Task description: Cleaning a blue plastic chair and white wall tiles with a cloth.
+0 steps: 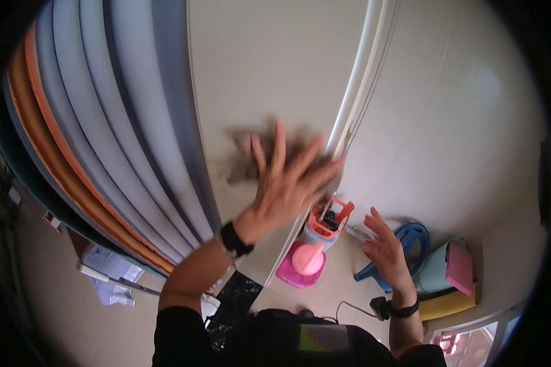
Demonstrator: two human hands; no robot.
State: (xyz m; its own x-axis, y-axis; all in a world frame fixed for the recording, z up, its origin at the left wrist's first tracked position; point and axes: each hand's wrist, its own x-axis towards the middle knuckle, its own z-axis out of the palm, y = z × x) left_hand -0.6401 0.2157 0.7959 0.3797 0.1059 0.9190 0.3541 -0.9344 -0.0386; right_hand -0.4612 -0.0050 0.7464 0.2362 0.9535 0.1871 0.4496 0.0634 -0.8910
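Note:
My left hand is spread out at a cream panel with an upright edge strip, its fingers stretched apart. Behind the fingers shows a blurred grey-brown patch; whether it is a cloth under the palm or partly shadow, I cannot tell. On this wrist sits a black band. Lower and to the right, my right hand hangs in the air with its fingers loosely apart and nothing in it. A dark watch-like strap circles that wrist.
Long grey curved layers and orange ones stand at the left. Below the panel are an orange basket and a pink lidded container. A blue plastic stool and a pale-green bin with a pink lid stand right.

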